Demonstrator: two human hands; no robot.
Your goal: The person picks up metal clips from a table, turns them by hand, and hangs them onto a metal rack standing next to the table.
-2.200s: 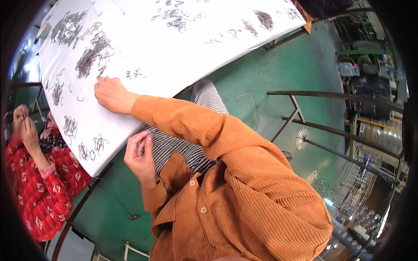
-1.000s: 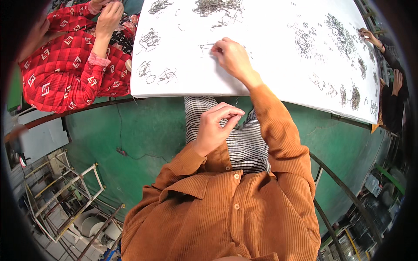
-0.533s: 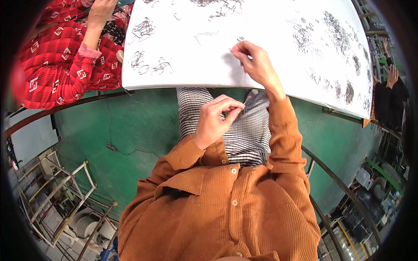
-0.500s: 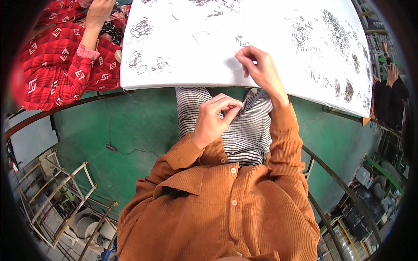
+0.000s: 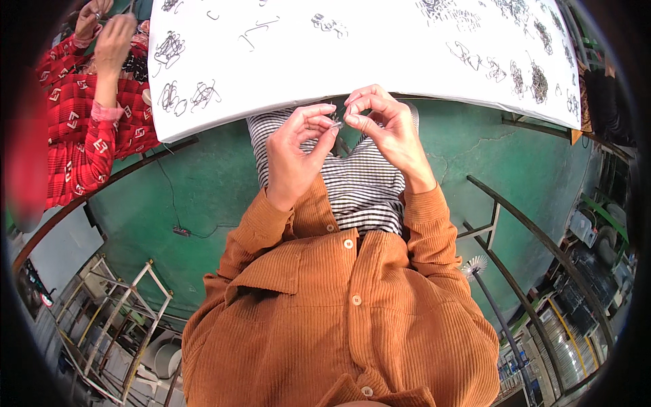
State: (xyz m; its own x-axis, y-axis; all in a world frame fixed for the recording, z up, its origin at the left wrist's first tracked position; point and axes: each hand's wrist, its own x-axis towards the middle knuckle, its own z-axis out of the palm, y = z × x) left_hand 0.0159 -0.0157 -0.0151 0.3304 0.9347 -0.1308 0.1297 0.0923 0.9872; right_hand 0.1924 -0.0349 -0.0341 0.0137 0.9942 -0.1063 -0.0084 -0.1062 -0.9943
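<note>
Wire clip (image 5: 337, 123), small and metallic, sits pinched between both hands just below the near edge of the white tabletop (image 5: 380, 68), over the striped shirt (image 5: 363, 190). Left hand (image 5: 295, 152) grip: thumb and forefinger clenched on the clip's left end, other fingers curled. Right hand (image 5: 386, 129) grip: fingertips closed on the clip's right end, palm turned inward. Both hands touch at the fingertips; clip is too small to tell its shape. Orange corduroy sleeves (image 5: 427, 230) run down to the lower edge. Loose piles of dark wire pieces (image 5: 183, 95) lie scattered on the tabletop, well apart from the hands. Another person in a red patterned jacket (image 5: 81, 136) at far left, hands raised together.
</note>
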